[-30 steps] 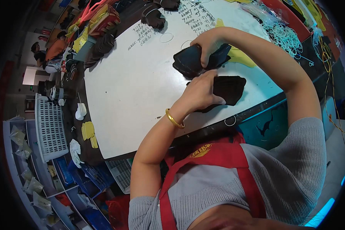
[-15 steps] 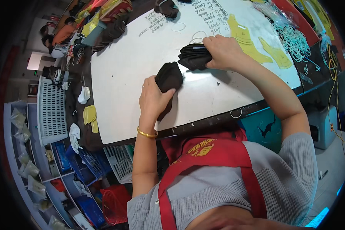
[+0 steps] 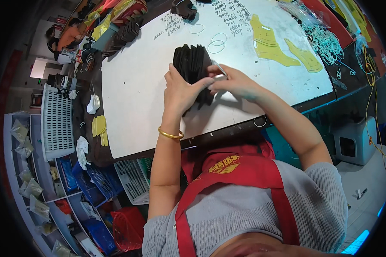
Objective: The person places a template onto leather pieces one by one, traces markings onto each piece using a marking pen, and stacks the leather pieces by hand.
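A thick stack of dark brown cut pieces (image 3: 191, 62) stands on edge at the middle of the white tabletop, its layers fanned at the top. My left hand (image 3: 181, 92) is wrapped round its near left side, thumb across the front. At the stack's right side is my right hand (image 3: 233, 82), fingers curled in a pinch. A slim pale pen-like stick (image 3: 221, 68) pokes up from those fingers; its exact kind is unclear. Part of the stack's lower end is hidden behind my left hand. Beyond it lie thin pale rings (image 3: 217, 43), like elastic bands.
Yellow pattern pieces (image 3: 268, 43) lie on the white board (image 3: 133, 107) at right, beside a tangle of pale green bands (image 3: 324, 45). More dark pieces (image 3: 123, 36) lie at far left. A white plastic basket (image 3: 58, 122) and shelves stand left; a grey stool (image 3: 354, 141) is at right.
Two separate dark stacks, one in each hand, now appear as one upright stack in my left hand. My right hand has moved left and nearer, keeping the pale stick.
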Demonstrator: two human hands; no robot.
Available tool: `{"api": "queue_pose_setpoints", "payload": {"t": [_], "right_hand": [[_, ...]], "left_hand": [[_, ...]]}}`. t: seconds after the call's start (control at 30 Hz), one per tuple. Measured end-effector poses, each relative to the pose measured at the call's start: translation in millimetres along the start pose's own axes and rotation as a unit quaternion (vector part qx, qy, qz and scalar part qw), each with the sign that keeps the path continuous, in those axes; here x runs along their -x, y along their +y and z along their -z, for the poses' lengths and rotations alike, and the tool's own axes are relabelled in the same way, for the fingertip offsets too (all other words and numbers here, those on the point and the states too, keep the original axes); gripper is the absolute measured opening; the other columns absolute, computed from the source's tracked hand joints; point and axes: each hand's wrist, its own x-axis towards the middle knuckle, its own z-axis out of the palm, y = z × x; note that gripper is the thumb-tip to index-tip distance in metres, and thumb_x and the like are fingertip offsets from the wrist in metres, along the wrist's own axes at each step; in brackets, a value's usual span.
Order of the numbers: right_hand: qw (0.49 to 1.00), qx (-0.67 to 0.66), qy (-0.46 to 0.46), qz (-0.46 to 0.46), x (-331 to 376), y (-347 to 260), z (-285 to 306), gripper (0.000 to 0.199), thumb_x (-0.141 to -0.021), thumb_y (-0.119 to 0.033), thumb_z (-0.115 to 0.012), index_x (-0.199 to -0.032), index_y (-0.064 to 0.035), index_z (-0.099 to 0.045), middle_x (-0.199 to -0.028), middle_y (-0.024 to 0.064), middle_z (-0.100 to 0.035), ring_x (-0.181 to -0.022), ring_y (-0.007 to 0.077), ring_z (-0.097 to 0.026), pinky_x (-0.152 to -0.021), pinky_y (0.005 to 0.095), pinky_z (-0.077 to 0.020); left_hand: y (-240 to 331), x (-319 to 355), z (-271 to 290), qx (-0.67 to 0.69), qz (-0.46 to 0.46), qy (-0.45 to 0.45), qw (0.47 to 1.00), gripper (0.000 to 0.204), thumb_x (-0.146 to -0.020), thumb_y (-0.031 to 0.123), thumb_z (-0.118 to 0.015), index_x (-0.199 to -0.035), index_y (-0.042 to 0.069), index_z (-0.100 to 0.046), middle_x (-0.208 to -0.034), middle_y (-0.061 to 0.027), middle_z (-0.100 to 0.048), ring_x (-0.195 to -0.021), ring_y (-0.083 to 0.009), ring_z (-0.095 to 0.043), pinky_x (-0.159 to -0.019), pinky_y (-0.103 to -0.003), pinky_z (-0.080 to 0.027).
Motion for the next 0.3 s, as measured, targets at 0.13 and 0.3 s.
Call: {"api": "queue_pose_setpoints", "payload": {"t": [0.13, 0.3], "right_hand": [[0.99, -0.122, -0.045, -0.05, 16.5, 1.8, 2.4, 0.049, -0.096, -0.011, -0.057, -0.143, 0.0047, -0.051, -0.127, 0.014, -0.067, -0.101, 0.0187, -0.073, -0.082, 0.0295, -0.0576], [0.956, -0.131, 0.238, 0.109, -24.9, 3.0, 58.5, 0.045, -0.1, -0.025, -0.053, -0.139, -0.004, -0.059, -0.132, 0.0094, -0.068, -0.116, 0.0202, -0.067, -0.109, 0.0358, -0.045]], "left_hand": [[5.0, 1.4, -13.1, -0.065, -0.074, 0.062, 0.993, 0.117, -0.068, 0.038, -0.091, -0.152, -0.008, -0.025, -0.137, -0.0283, -0.048, -0.118, -0.0427, -0.059, -0.099, -0.047, -0.051], [0.9, -4.7, -9.9, -0.017, -0.178, 0.022, 0.984, 0.112, -0.068, 0.027, -0.091, -0.154, -0.002, -0.024, -0.138, -0.0275, -0.048, -0.118, -0.0431, -0.059, -0.098, -0.048, -0.052]]}}
